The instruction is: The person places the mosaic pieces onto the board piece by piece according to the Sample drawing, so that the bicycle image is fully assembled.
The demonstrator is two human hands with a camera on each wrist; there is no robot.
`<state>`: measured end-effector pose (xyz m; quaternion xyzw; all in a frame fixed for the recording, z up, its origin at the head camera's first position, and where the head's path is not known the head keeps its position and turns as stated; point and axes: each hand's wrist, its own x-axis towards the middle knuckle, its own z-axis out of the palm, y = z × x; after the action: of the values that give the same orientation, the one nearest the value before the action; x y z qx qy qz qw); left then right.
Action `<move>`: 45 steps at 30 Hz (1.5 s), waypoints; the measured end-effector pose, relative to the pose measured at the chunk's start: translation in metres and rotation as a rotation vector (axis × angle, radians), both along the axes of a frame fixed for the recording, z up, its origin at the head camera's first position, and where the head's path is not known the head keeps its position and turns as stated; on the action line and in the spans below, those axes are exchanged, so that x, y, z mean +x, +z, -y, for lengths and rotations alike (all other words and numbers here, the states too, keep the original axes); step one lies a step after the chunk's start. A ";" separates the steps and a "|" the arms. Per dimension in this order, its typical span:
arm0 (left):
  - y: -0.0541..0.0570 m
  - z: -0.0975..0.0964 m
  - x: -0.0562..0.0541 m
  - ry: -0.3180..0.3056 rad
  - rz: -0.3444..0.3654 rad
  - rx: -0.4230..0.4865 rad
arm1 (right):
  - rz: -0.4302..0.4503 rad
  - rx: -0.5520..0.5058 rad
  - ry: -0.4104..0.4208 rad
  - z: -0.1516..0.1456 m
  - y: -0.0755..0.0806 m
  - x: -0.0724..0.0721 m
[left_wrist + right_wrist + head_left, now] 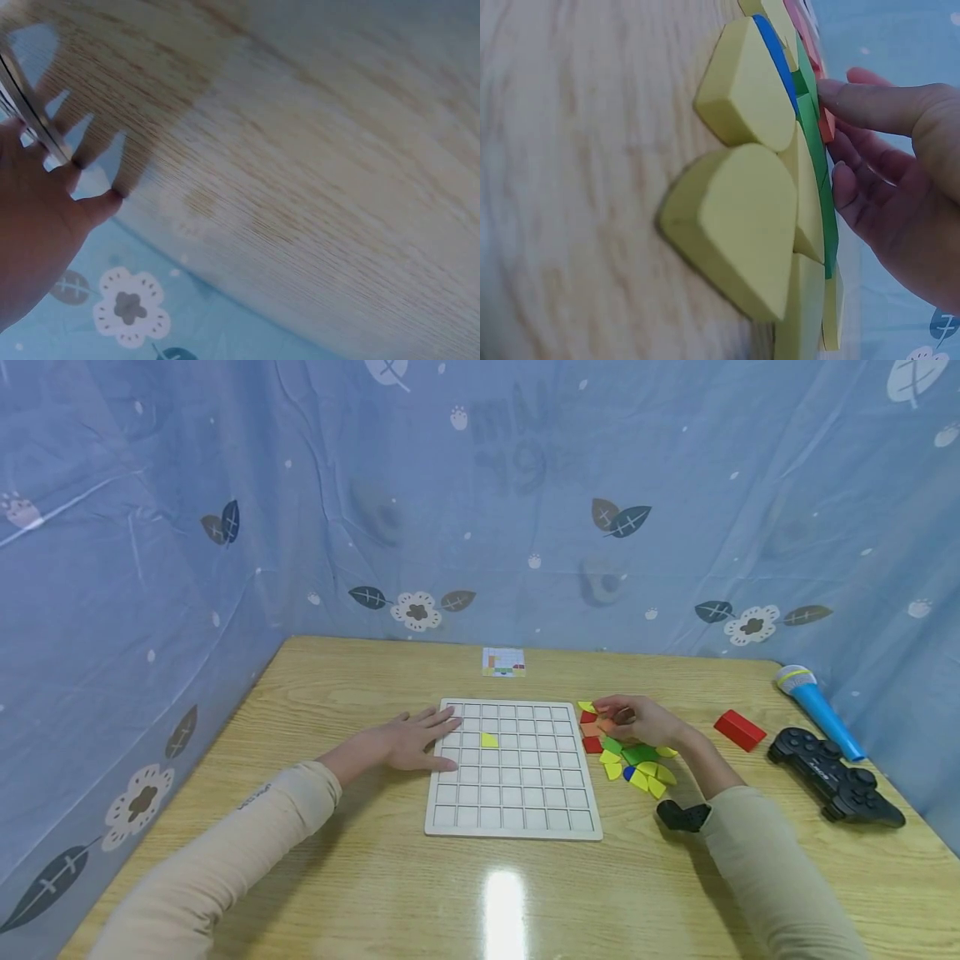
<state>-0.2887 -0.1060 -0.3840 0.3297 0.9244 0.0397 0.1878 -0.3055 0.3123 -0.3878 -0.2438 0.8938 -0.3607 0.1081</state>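
A white square grid board (512,818) lies on the table, with one yellow quarter-round block (489,741) in a cell of its upper left part. My left hand (416,742) rests spread on the board's left edge, fingers straight; the left wrist view shows that hand (37,217) at the board's edge (34,112). Over the loose blocks right of the board, my right hand (647,722) pinches an orange block (826,124) between thumb and fingers. Around it lie red blocks (592,745), green blocks (640,754) and several yellow blocks (739,217), plus a blue block (628,773).
A small card with a coloured grid pattern (503,662) lies behind the board. To the right are a red block (740,730), a black game controller (832,777) and a blue toy microphone (825,710). Another black object (681,816) sits by the right sleeve. Patterned blue cloth (480,527) encloses the table.
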 end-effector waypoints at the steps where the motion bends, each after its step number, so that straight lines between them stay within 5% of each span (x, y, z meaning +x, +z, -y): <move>1: 0.000 0.000 0.000 0.000 0.000 -0.001 | 0.002 -0.003 -0.007 0.000 0.000 0.000; 26: 0.000 0.001 0.000 -0.007 -0.006 0.019 | 0.075 -0.005 -0.305 -0.008 0.003 0.003; 37: 0.000 0.001 0.000 -0.004 -0.008 0.011 | 0.093 -0.055 -0.279 0.010 0.014 0.007; 45: -0.005 0.002 -0.003 0.001 -0.004 0.011 | 0.270 -0.255 -0.187 0.028 0.012 0.005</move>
<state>-0.2916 -0.1079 -0.3885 0.3302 0.9247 0.0441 0.1841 -0.3009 0.2845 -0.3760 -0.1208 0.8370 -0.5088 0.1612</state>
